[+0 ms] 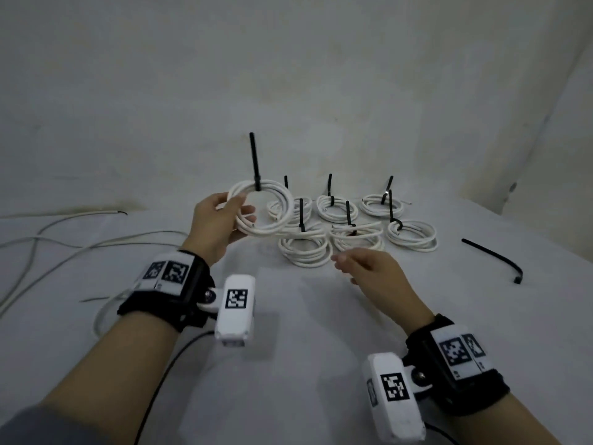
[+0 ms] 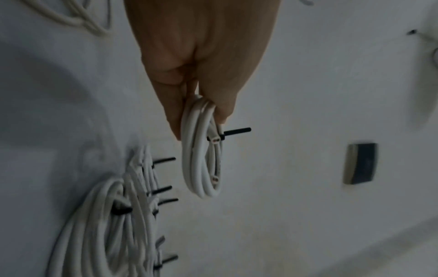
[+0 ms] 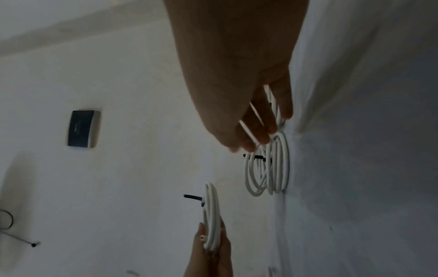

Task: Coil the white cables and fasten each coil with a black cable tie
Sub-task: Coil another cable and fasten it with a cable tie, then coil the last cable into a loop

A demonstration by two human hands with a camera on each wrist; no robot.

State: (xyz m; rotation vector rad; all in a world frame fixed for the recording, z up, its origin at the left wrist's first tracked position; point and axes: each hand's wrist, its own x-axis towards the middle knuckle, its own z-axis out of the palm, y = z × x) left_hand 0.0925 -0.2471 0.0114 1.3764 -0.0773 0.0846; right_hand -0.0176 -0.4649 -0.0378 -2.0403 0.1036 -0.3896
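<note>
My left hand [image 1: 224, 216] holds a white cable coil [image 1: 272, 216] in the air, thumb and fingers pinching its near-left rim. A black cable tie [image 1: 255, 162] is fastened at the coil's top and its tail sticks straight up. The left wrist view shows the same coil [image 2: 201, 159] hanging from my fingers with the tie [image 2: 237, 132] pointing sideways. My right hand [image 1: 362, 264] hovers open, fingers straight, just in front of several tied coils [image 1: 340, 226] lying on the white table [image 1: 288, 348]. In the right wrist view my fingers [image 3: 263, 127] reach toward those coils [image 3: 267, 165].
Loose white cables [image 1: 64, 239] trail over the table's left side. A spare black cable tie [image 1: 494, 256] lies at the right. A dark rectangular plate [image 3: 81, 128] is on the wall behind. Wrist cameras with black leads sit near the front edge.
</note>
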